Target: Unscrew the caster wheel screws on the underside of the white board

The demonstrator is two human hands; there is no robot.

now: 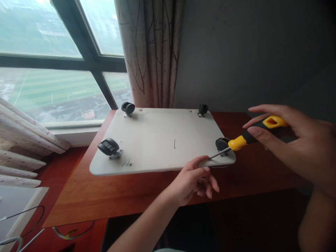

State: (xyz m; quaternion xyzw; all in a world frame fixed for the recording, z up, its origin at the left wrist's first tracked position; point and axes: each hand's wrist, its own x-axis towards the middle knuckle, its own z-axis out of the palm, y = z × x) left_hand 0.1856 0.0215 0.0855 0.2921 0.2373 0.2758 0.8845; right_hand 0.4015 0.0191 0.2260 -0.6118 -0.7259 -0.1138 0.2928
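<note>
The left hand (190,180) is at the near edge of the white board (154,136), forefinger beside the screwdriver's tip, other fingers loosely curled; whether it pinches anything, I cannot tell. The right hand (306,145) grasps the yellow-and-black screwdriver (237,142) by its handle, shaft slanting down to the board near its right corner. The board lies on the reddish bench (115,196), four black casters (108,147) upward — one near each corner. Beyond hangs a patterned curtain (154,52), beside a window (39,31).

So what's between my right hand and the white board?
In the head view, the screwdriver bridges the gap, slanting from your right hand down to the white board.
</note>
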